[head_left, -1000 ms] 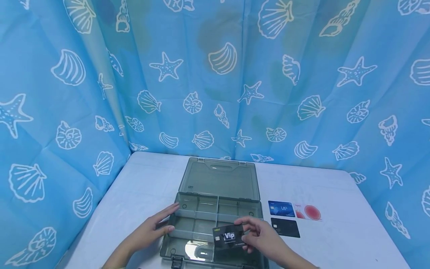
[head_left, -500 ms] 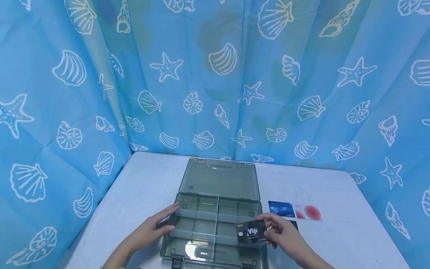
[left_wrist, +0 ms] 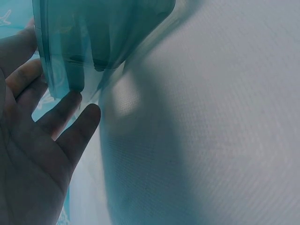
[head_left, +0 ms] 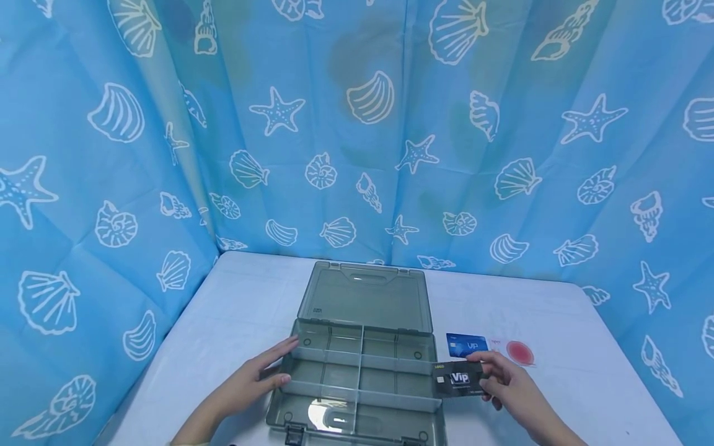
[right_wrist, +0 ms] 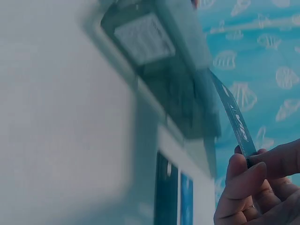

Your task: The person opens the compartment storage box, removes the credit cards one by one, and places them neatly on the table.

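Note:
A black "Vip" card point(head_left: 446, 389) is pinched by its right end between the thumb and fingers of my right hand point(head_left: 515, 390). The card is held up at the right side of a grey translucent compartment box point(head_left: 340, 375), whose lid point(head_left: 365, 297) is tipped back. Straight fingers of my left hand point(head_left: 251, 381) rest against the box's left wall. In the left wrist view, the left fingertips point(left_wrist: 89, 112) touch the box side. On edge in the right wrist view, the pinched card point(right_wrist: 232, 112) rises from the thumb and fingers.
A blue VIP card point(head_left: 463, 344) lies right of the box, beside a white card with a red circle point(head_left: 520, 352). In the right wrist view, a dark card point(right_wrist: 165, 192) lies beside the blue one. A shell-patterned curtain point(head_left: 368, 155) surrounds the white table point(head_left: 251, 297).
My right hand has carried the black Vip card rightward, from over the box's front right compartments to its right edge. It now covers the dark card on the table. My left hand stays put.

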`<state>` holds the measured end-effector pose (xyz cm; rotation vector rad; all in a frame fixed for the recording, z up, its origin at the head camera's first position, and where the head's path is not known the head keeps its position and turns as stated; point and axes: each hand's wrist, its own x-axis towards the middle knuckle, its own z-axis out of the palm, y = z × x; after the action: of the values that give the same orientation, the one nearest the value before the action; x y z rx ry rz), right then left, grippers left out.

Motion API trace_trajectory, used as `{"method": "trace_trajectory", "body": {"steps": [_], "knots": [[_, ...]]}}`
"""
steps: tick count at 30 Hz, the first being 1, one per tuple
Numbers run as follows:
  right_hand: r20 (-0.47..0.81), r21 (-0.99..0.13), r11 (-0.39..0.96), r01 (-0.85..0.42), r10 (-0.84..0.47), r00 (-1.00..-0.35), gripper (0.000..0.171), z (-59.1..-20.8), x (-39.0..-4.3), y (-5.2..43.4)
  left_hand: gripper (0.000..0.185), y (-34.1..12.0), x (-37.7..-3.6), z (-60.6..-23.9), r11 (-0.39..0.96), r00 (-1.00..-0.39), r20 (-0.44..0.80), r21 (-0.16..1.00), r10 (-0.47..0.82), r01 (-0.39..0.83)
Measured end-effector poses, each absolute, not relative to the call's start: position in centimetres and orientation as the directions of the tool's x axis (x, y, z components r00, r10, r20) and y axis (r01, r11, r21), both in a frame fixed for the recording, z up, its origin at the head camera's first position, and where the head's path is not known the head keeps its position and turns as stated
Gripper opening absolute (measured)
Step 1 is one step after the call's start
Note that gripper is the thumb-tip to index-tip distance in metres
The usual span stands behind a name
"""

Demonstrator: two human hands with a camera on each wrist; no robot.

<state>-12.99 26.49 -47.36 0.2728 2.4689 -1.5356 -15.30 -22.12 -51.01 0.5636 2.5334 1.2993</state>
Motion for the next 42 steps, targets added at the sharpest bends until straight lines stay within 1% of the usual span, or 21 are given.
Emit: {"method": "trace_trajectory", "body": {"steps": [8,19,27,30,32,37,42], "knots": [[-0.307,-0.825,0.471,0.314,0.094,-0.947,0.052,-48.3,-13.5,30.6,0.065,-22.1,-15.4,-51.3,0.54,-0.901,-0.034,0.81,0.433,0.229],[-0.348,-0.793,0.476,0.38,0.158,-0.924,0.05,-50.7,-14.7,35.6,0.063,-22.1,-15.3,-51.1,0.522,-0.892,-0.021,0.817,0.452,0.246],[-0.421,-0.758,0.454,0.467,0.206,-0.883,0.051,-52.0,-15.1,38.3,0.063,-22.2,-15.3,-50.9,0.51,-0.882,0.012,0.813,0.471,0.283],[-0.401,-0.738,0.502,0.451,0.211,-0.891,0.051,-52.3,-15.1,38.7,0.063,-22.2,-15.3,-50.9,0.5,-0.88,0.012,0.819,0.474,0.28],[-0.361,-0.71,0.568,0.417,0.215,-0.907,0.05,-52.6,-15.2,38.8,0.063,-22.2,-15.2,-50.8,0.498,-0.88,0.006,0.823,0.475,0.274],[-0.266,-0.583,0.742,0.331,0.21,-0.941,0.056,-52.6,-15.1,38.2,0.064,-22.2,-15.2,-50.9,0.486,-0.877,0.006,0.83,0.48,0.272],[-0.211,-0.492,0.82,0.291,0.212,-0.954,0.055,-53.0,-15.3,37.7,0.064,-22.3,-15.2,-51.0,0.48,-0.875,0.016,0.831,0.483,0.281]]}}
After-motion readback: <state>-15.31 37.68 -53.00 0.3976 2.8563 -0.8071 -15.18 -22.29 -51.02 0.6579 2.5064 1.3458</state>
